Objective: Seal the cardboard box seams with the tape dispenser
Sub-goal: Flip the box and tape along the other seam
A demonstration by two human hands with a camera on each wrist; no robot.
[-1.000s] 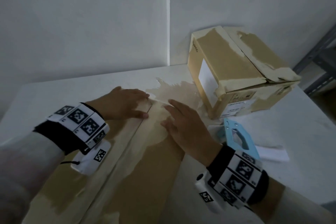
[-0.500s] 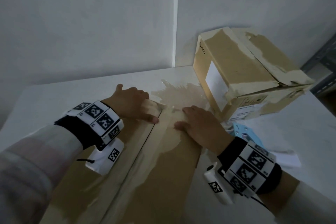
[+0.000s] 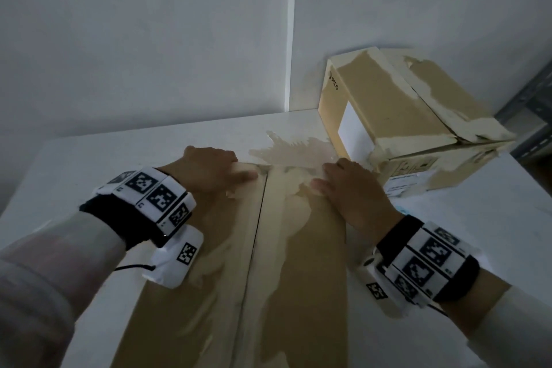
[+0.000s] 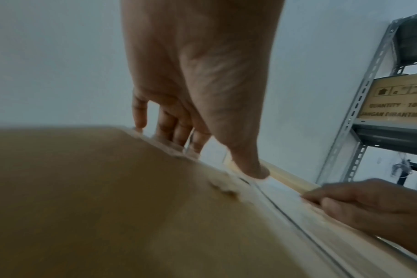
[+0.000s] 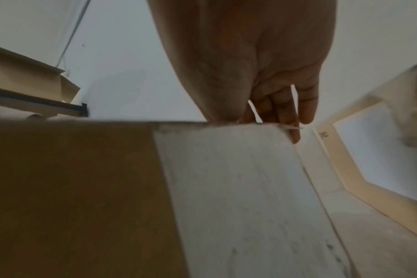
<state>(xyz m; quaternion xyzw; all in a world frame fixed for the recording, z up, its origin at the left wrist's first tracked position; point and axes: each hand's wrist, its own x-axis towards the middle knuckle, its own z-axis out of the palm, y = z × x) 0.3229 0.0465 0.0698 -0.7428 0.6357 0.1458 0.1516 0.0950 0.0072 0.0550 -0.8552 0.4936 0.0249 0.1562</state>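
Two hands lie at the far end of the cardboard box (image 3: pixel 209 293) on the white counter (image 3: pixel 89 164), one on each side of its centre seam (image 3: pixel 257 248). The left hand (image 3: pixel 209 172) rests palm down on the left flap; its grip is wide and holds nothing, the thumb pressed flat just beside the seam, while the fingers (image 4: pixel 169 122) bend down over the far edge of the box. The right hand (image 3: pixel 352 191) lies flat on the right flap, its grip likewise wide and empty, with the fingertips reaching past the far edge, as the right wrist view shows (image 5: pixel 295 120). Pale tape (image 3: pixel 295 197) runs along the seam between the two hands and spreads in wrinkled patches beyond their fingertips onto the counter. Just beyond the right hand stands a second cardboard box (image 3: pixel 397 116), patched with torn pale tape and bearing a white label. Close beside the right wrist a small piece of light blue shows (image 3: pixel 401 210); whether it is the tape dispenser cannot be told. In the left wrist view a metal shelf (image 4: pixel 369 94) carrying a carton stands beyond the right hand.
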